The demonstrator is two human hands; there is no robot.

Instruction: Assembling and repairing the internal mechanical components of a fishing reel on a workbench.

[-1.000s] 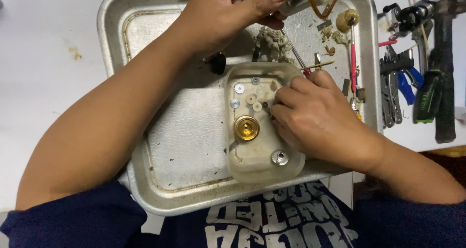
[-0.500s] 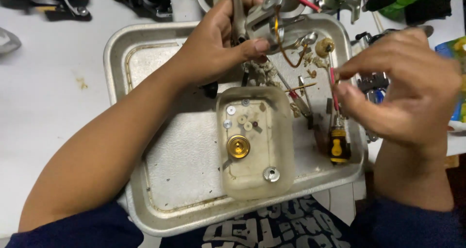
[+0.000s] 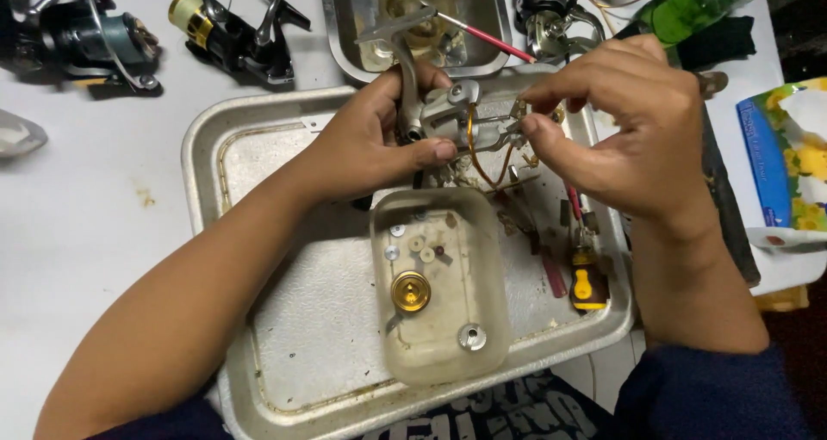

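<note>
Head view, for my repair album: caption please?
Left hand grips silver reel body; right hand works above metal tray.

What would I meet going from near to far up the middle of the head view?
Clear plastic tub of small parts, then the left hand holding a grey reel body, then a second metal tray with a red-handled brush.

Dull scratched metal tray (image 3: 258, 147), cloudy translucent plastic tub (image 3: 482, 337), glossy brass knob (image 3: 411, 291), grey metal reel body (image 3: 448, 113)

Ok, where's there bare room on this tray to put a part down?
Bare metal lies on the tray left of the plastic tub, under the left forearm. It is crowded right of the tub, around the yellow-handled screwdriver, and below both hands.
</note>
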